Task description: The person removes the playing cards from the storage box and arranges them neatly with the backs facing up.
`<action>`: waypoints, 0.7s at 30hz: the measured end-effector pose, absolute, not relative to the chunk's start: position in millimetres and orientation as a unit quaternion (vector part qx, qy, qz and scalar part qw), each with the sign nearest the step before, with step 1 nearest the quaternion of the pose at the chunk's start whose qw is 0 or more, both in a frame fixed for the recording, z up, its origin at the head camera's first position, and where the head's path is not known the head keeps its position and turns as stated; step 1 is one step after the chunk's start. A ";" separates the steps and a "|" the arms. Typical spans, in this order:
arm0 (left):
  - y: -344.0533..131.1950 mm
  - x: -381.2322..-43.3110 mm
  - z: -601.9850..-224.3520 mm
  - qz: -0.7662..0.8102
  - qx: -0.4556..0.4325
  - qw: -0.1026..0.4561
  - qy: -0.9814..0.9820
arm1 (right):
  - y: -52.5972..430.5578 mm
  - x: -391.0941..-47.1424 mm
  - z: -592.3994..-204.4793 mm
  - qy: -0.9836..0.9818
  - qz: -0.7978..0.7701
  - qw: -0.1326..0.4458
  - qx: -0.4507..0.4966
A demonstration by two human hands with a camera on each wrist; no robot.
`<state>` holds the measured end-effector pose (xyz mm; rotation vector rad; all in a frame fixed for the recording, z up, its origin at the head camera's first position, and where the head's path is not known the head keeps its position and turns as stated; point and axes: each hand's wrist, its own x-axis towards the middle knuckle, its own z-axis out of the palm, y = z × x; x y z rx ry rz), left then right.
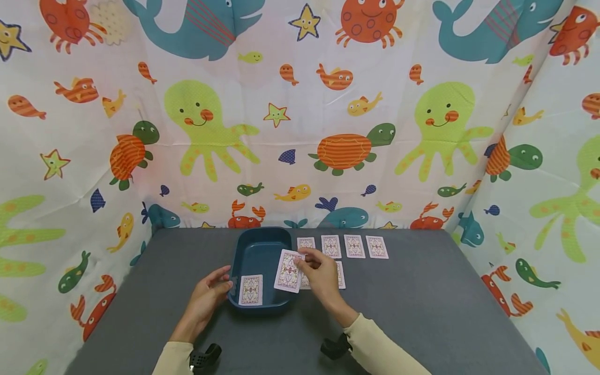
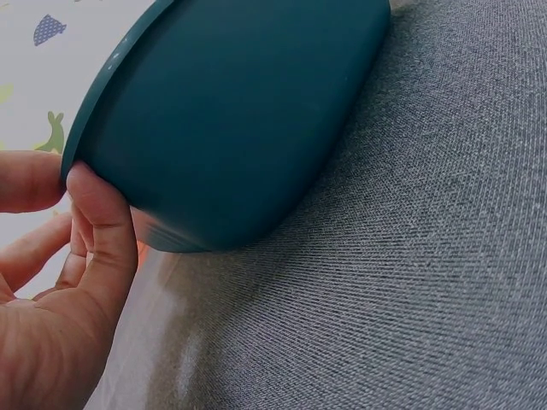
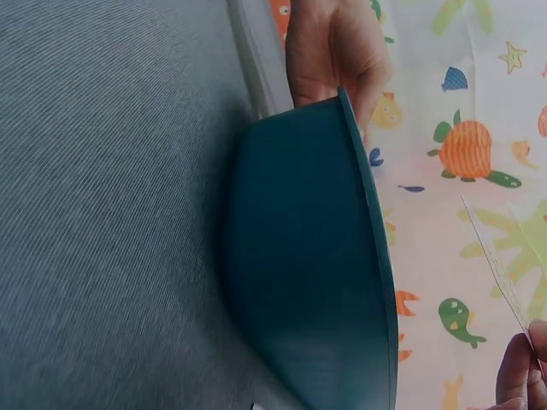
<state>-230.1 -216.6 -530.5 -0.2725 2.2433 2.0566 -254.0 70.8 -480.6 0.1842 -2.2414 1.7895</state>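
A teal plastic tub stands on the grey table. My left hand pinches its left rim between thumb and fingers, as the left wrist view shows at the tub's wall. One playing card lies in the tub near its front left, patterned back up. Over the tub's right side, my right hand holds another playing card by its upper right corner, back toward the head camera. In the right wrist view this card appears nearly edge-on, above the rim.
Right of the tub, a back row of playing cards lies spaced out with backs up. Closer in, further cards are partly hidden by my right hand. A curtain printed with sea animals closes off the table's back and sides.
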 end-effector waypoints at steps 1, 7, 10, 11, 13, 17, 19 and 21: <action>-216.7 -230.1 -530.8 0.672 -0.089 0.043 0.734 | 73.5 -253.7 -481.2 -0.773 0.616 0.135 0.064; -216.4 -231.0 -529.7 0.677 -0.087 0.044 0.730 | 90.7 -255.5 -484.6 -0.772 0.615 0.144 0.065; -216.4 -231.6 -528.3 0.676 -0.089 0.046 0.730 | 100.3 -257.2 -486.0 -0.773 0.614 0.144 0.059; -216.5 -231.8 -528.0 0.677 -0.090 0.046 0.729 | 103.8 -258.1 -487.1 -0.775 0.613 0.144 0.057; -216.6 -232.0 -527.6 0.676 -0.089 0.046 0.730 | 111.1 -259.4 -489.0 -0.778 0.610 0.141 0.055; -217.1 -232.2 -528.8 0.676 -0.087 0.046 0.731 | 126.2 -262.4 -493.7 -0.786 0.601 0.134 0.052; -217.2 -231.5 -529.4 0.676 -0.087 0.046 0.730 | 133.1 -263.4 -495.1 -0.786 0.602 0.131 0.048; -217.4 -230.7 -529.8 0.677 -0.086 0.047 0.729 | 139.1 -264.2 -496.3 -0.786 0.604 0.128 0.042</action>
